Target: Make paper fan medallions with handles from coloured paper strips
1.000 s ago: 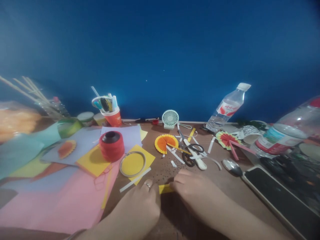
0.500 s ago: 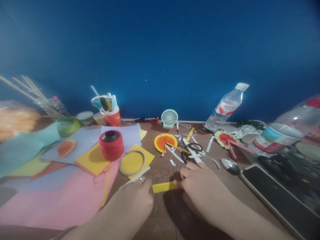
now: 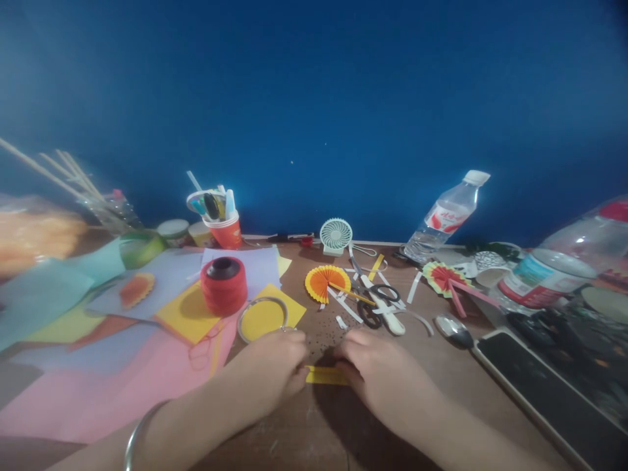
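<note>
A narrow folded strip of yellow paper [image 3: 324, 375] lies at the tabletop between my two hands, with only its middle showing. My left hand [image 3: 279, 365] is closed over the strip's left end, fingers curled down. At the other end, my right hand [image 3: 380, 374] pinches the paper with bent fingers. My fingertips and both ends of the strip are hidden. Just beyond my hands are small dark specks, an orange-and-yellow pleated paper fan [image 3: 328, 283] on a stick, and black-handled scissors [image 3: 375, 304]. A metal ring [image 3: 262, 318] sits beyond my left hand on yellow paper.
Coloured paper sheets [image 3: 108, 392] and a red thread spool [image 3: 224, 288] are on the left. A cup of tools [image 3: 224, 230] and a small fan [image 3: 336, 235] stand behind. On the right are a bottle [image 3: 444, 219], a spoon [image 3: 454, 330] and a phone [image 3: 544, 386].
My hands have come a little closer together, so less of the yellow strip shows. My right fingers have curled inward, away from the scissors. The whole view has shifted slightly.
</note>
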A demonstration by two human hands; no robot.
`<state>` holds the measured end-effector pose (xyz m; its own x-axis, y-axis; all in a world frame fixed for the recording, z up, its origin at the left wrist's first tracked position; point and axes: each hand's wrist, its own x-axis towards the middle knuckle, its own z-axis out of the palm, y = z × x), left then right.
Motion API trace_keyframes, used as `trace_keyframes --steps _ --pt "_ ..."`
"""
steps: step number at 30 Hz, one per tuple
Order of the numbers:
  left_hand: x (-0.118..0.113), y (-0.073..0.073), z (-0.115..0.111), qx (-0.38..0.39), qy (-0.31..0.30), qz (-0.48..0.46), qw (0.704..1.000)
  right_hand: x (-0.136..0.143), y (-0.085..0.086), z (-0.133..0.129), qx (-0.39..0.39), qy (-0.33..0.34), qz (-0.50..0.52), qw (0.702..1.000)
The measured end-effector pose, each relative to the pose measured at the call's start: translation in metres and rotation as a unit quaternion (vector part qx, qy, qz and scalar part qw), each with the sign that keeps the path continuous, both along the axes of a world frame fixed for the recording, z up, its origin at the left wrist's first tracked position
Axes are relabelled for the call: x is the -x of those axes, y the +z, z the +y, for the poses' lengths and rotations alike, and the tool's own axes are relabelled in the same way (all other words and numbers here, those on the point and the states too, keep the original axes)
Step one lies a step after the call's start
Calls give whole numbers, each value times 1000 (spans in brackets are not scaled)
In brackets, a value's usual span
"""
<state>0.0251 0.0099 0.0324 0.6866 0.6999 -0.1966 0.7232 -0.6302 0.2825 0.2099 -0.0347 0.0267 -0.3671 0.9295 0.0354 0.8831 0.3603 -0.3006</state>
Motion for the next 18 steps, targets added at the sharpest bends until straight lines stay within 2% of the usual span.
trace_keyframes --steps 4,10,18 --pt "3 -5 1 4 0 -8 1000 3 -11 3 61 -3 33 998" --pt "5 -13 0 -21 -46 -6 999 2 -11 5 80 -17 84 993" --pt "9 -27 -6 -141 -132 79 978 -3 -4 6 75 89 33 993"
